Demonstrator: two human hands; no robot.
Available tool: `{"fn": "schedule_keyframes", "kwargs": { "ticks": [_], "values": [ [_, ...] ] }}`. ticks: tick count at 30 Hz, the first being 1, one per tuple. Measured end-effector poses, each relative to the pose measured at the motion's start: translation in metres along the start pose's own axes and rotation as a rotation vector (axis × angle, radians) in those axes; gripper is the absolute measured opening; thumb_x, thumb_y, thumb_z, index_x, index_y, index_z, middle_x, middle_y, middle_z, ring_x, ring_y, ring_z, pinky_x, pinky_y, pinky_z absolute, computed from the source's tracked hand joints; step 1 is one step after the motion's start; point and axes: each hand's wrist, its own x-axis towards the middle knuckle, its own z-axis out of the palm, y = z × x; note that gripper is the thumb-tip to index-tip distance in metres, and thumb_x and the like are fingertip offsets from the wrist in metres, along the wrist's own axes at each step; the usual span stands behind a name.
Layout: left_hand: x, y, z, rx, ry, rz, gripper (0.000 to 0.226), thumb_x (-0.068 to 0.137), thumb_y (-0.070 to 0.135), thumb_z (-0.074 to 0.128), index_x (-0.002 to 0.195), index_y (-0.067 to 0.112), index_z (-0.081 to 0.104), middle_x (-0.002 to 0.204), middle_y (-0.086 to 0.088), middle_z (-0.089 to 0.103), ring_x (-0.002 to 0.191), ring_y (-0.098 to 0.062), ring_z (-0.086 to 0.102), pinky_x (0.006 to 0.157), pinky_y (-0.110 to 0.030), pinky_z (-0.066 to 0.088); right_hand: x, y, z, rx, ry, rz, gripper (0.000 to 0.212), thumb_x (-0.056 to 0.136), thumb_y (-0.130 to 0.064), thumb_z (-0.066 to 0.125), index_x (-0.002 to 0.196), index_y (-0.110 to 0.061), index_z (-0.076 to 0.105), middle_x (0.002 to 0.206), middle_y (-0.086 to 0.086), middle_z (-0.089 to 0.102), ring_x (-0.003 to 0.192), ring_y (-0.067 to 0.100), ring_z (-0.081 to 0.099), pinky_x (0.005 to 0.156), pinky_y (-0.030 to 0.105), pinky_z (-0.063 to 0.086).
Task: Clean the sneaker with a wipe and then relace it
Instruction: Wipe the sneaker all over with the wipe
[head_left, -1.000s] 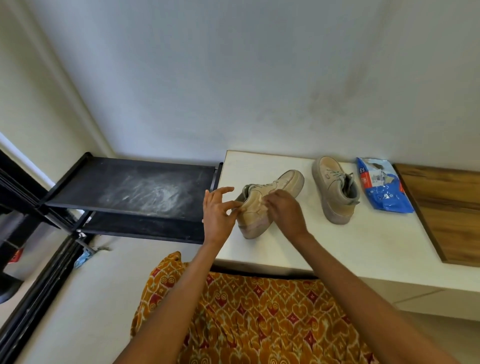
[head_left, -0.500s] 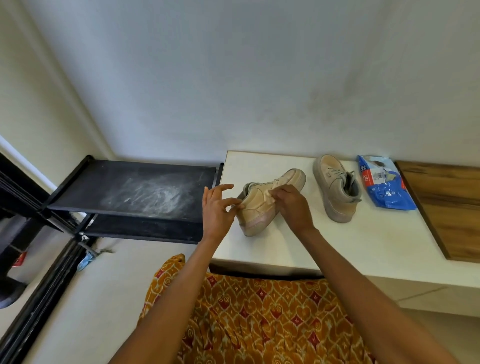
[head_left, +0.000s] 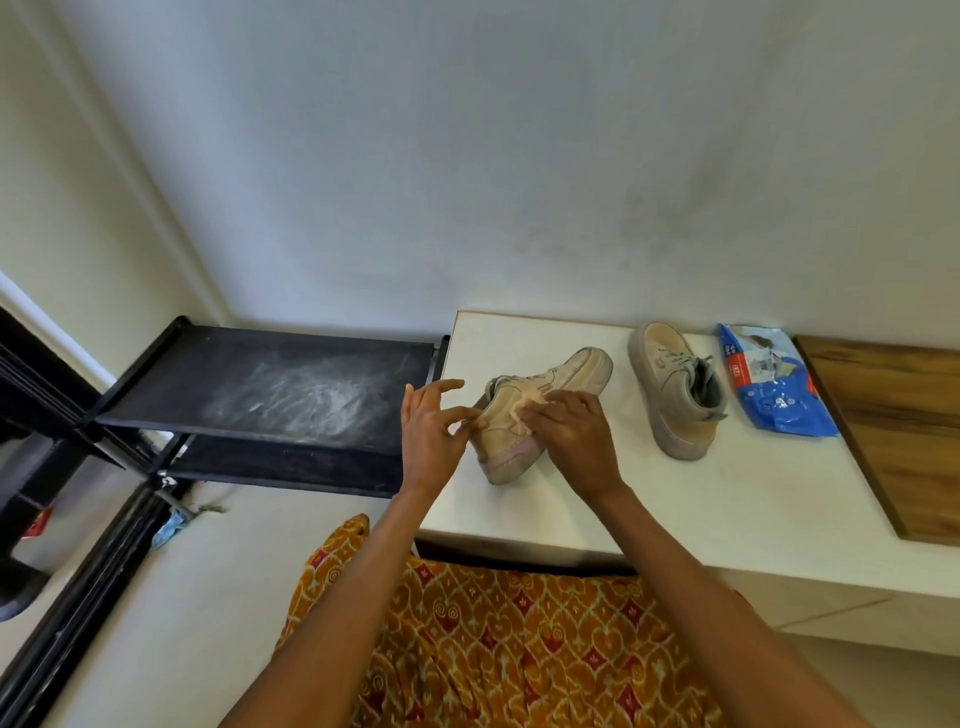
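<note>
Head view is looking down on a white tabletop (head_left: 675, 499), where the beige sneaker (head_left: 524, 415) is sitting near the left edge, heel toward the person, toe pointing away and to the right. Left hand (head_left: 431, 431) is steadying the heel, thumb and forefinger pinching at the back of the shoe while the other fingers are fanning out loose above it. Right hand (head_left: 571, 431) is pressing a pale wipe (head_left: 519, 410) flat against the sneaker's side, fingers curling over the cloth, a corner of it showing past the fingertips. Second sneaker (head_left: 675, 384) is standing well apart to the right, laces in, toe toward the wall. Just beside that one, a blue wipes packet (head_left: 779, 405) is lying against a wooden board (head_left: 893, 431) running along the right edge. Bare tabletop is stretching between the shoe and the near edge. Off the table's left edge, a black shelf rack (head_left: 291, 400) is butting up close, its top smeared with white dust. Patterned orange fabric (head_left: 519, 649) is filling the foreground below the table edge.
</note>
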Motion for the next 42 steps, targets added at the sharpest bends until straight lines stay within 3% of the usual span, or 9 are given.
{"fn": "schedule_keyframes", "kwargs": {
  "ticks": [4,7,14,18,23,28,31,37,42],
  "values": [
    [0.0,-0.002,0.0,-0.016,0.001,-0.009,0.009,0.077,0.019,0.075,0.086,0.02,0.076,0.119,-0.002,0.061,0.12,-0.02,0.05,0.114,-0.038,0.008,-0.031,-0.003,0.008,-0.107,-0.031,0.0,0.038,0.087,-0.018,0.062,0.125,-0.015,0.06,0.13,0.006,0.059,0.124,0.032,0.052,0.106,0.047,0.031],
    [0.0,0.0,0.0,-0.025,0.007,0.007,0.008,0.077,0.018,0.075,0.085,0.019,0.077,0.119,-0.004,0.062,0.119,-0.022,0.051,0.114,-0.04,0.009,-0.034,-0.008,0.009,-0.102,-0.029,0.114,0.036,0.097,-0.033,0.043,0.126,-0.021,0.059,0.134,0.003,0.056,0.13,0.03,0.045,0.106,0.049,0.031],
    [0.0,0.003,-0.002,-0.025,-0.004,0.006,0.009,0.077,0.018,0.075,0.085,0.019,0.076,0.119,-0.004,0.062,0.119,-0.022,0.051,0.115,-0.042,0.01,-0.015,-0.03,0.011,0.247,0.075,0.435,0.038,0.08,-0.007,0.071,0.117,-0.012,0.066,0.116,0.008,0.066,0.106,0.024,0.057,0.077,0.036,0.058],
    [0.0,0.001,-0.004,-0.001,-0.001,-0.025,0.01,0.076,0.019,0.075,0.086,0.019,0.076,0.119,-0.003,0.061,0.12,-0.023,0.05,0.115,-0.044,0.01,-0.012,-0.057,0.012,0.12,0.088,0.25,0.047,0.075,-0.009,0.076,0.12,-0.008,0.061,0.11,0.01,0.068,0.103,0.029,0.06,0.085,0.039,0.055],
    [0.002,0.002,-0.005,0.017,-0.009,-0.001,0.01,0.076,0.017,0.076,0.085,0.02,0.076,0.121,-0.003,0.061,0.123,-0.023,0.047,0.115,-0.044,0.009,-0.044,-0.056,0.016,-0.163,-0.154,0.041,0.05,0.096,-0.03,0.039,0.144,-0.017,0.034,0.151,0.008,0.033,0.139,0.03,0.028,0.11,0.054,0.025],
    [0.007,0.008,0.001,0.022,-0.012,0.03,0.009,0.075,0.016,0.076,0.083,0.019,0.076,0.121,-0.004,0.061,0.123,-0.025,0.048,0.114,-0.045,0.009,-0.038,-0.037,0.012,-0.157,-0.226,0.11,0.05,0.099,-0.034,0.023,0.144,-0.017,0.035,0.152,0.006,0.03,0.142,0.031,0.021,0.111,0.055,0.018],
    [0.014,0.011,0.004,0.045,-0.021,0.06,0.007,0.075,0.015,0.077,0.081,0.018,0.077,0.119,-0.005,0.062,0.121,-0.026,0.05,0.114,-0.045,0.01,-0.037,-0.041,0.016,-0.127,-0.236,0.262,0.047,0.098,-0.03,0.03,0.142,-0.016,0.039,0.151,0.005,0.033,0.142,0.03,0.018,0.112,0.055,0.016],
    [0.016,0.009,0.005,0.057,-0.025,0.039,0.008,0.077,0.016,0.075,0.084,0.019,0.077,0.12,-0.004,0.062,0.121,-0.025,0.049,0.115,-0.047,0.01,-0.016,-0.028,0.015,-0.075,-0.2,0.538,0.056,0.102,-0.04,0.01,0.14,-0.016,0.043,0.148,0.003,0.039,0.143,0.027,0.022,0.113,0.05,0.012],
    [0.017,0.004,0.003,0.06,-0.032,0.026,0.008,0.077,0.017,0.075,0.084,0.019,0.077,0.121,-0.004,0.061,0.123,-0.025,0.048,0.115,-0.049,0.009,-0.027,-0.053,0.018,-0.06,-0.138,0.295,0.05,0.102,-0.032,0.018,0.14,-0.012,0.043,0.149,0.007,0.037,0.14,0.031,0.025,0.111,0.054,0.018]
  ]
}}
